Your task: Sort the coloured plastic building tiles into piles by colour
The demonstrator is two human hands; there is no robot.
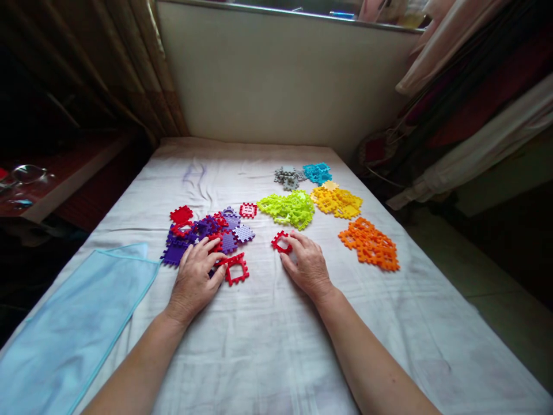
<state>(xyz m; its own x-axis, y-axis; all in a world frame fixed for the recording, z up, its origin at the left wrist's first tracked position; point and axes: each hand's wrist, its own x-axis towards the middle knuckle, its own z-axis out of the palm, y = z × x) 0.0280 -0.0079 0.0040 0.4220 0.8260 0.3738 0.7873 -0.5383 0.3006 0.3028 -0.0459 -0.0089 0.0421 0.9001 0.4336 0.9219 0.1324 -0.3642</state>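
Note:
A mixed pile of purple and red toothed plastic building tiles (175, 252) lies on the sheet. My left hand (196, 276) rests on its near side with fingers spread; thumb and forefinger touch the edge of a red square frame tile (237, 270). To the right, my right hand (307, 262) has its fingers and thumb closed on another red frame tile (276, 242), partly hidden by the fingers. A pink-and-red window tile (248, 210) lies between the mixed pile and a lime green pile (289, 208).
Beyond the hands sit grey tiles (288, 177), blue tiles (317, 173) and yellow tiles (339, 202). Orange tiles (371, 245) lie to the right. A light blue cloth (78, 323) covers the left front. Hanging clothes (470, 138) and a curtain (129, 63) flank the bed.

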